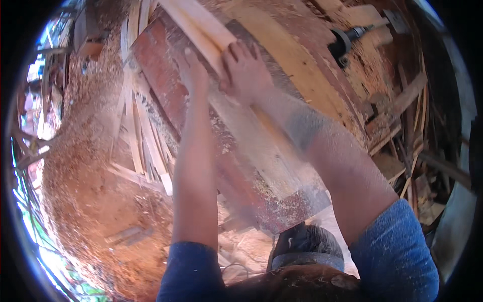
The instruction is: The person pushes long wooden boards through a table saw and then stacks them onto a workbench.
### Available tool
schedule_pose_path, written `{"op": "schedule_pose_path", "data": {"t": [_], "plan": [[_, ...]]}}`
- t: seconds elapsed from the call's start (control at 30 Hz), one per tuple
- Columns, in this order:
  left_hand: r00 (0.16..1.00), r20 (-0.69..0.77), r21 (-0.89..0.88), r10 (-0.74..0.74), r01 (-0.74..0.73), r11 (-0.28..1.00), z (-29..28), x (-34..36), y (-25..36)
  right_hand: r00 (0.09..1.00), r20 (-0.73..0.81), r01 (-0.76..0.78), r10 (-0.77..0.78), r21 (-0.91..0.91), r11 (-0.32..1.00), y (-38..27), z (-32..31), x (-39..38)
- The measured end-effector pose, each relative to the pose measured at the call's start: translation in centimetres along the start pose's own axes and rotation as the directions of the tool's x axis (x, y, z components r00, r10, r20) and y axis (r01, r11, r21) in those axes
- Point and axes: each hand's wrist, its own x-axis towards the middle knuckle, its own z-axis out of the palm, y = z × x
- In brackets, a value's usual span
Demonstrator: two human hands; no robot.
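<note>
A long pale wooden plank (196, 25) runs from the top edge down to my right hand (247, 73), whose fingers curl over its side. My left hand (192, 73) lies left of the plank over a worn reddish work board (161, 55), its fingers stretched out and a little blurred. Another light board (246, 138) lies lengthwise on the bench below my hands, between my forearms. Sawdust coats both forearms and the bench surface. Whether my left fingers touch the plank, I cannot tell.
A dark power tool (344, 43) sits at the far right among shavings. A wide yellowish board (297, 55) lies along the bench's right side. Thin wood strips (143, 131) lean at the left, beside heaped sawdust (95, 171). Scrap wood (402, 110) is piled at the right.
</note>
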Motion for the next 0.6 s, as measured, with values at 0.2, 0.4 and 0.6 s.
{"op": "schedule_pose_path", "data": {"t": [0.2,0.4,0.6], "plan": [[0.959,-0.005,0.734,-0.283,0.195,0.650,-8.0,-19.6,-7.9,0.993,0.102,-0.045,0.053,-0.084,0.995,-0.5,3.3,11.0],[0.925,0.053,0.655,-0.375,0.252,0.713,-10.9,-21.5,-7.9,0.981,0.178,-0.036,0.072,-0.194,0.980,-3.2,3.2,18.4],[0.903,0.084,0.627,-0.421,0.280,0.727,-11.3,-21.3,-8.2,0.836,0.270,-0.387,0.478,-0.327,0.862,-3.2,2.3,18.7]]}}
